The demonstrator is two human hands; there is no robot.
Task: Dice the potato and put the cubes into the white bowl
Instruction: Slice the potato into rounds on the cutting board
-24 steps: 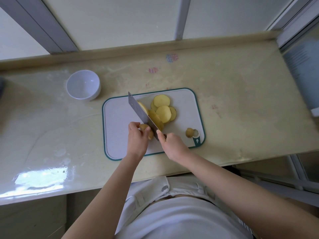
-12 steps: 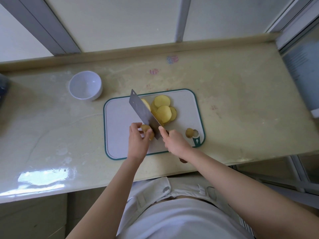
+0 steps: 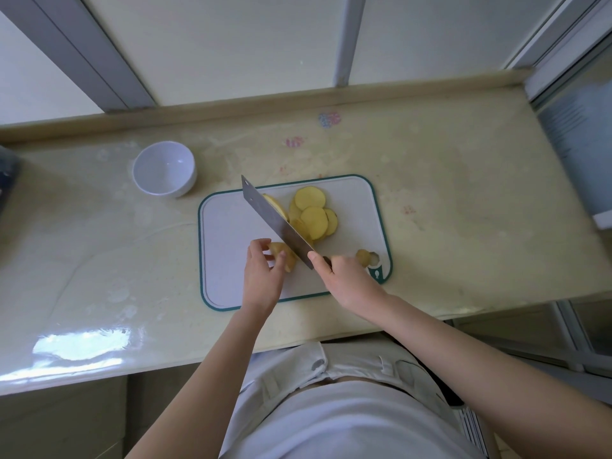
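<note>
A white cutting board [image 3: 228, 260] with a green rim lies on the counter. Several round yellow potato slices [image 3: 313, 213] are piled at its far middle. My left hand [image 3: 261, 276] holds the small remaining potato end [image 3: 281, 255] between fingers and thumb. My right hand [image 3: 347, 279] grips the handle of a cleaver [image 3: 275, 220], whose blade slants up to the left just right of that piece. A small potato scrap [image 3: 364, 258] lies by the board's right corner. The white bowl [image 3: 164, 168] stands empty at the far left of the board.
The beige counter [image 3: 463, 210] has a raised back ledge under window frames. A dark object [image 3: 8, 173] shows at the left edge. A pale appliance [image 3: 583, 160] stands at the right end. Glare marks the near left counter edge.
The cleaver has lifted slightly and come down again beside the potato end. My left hand's fingers have shifted a little on the piece. The slices stay in place.
</note>
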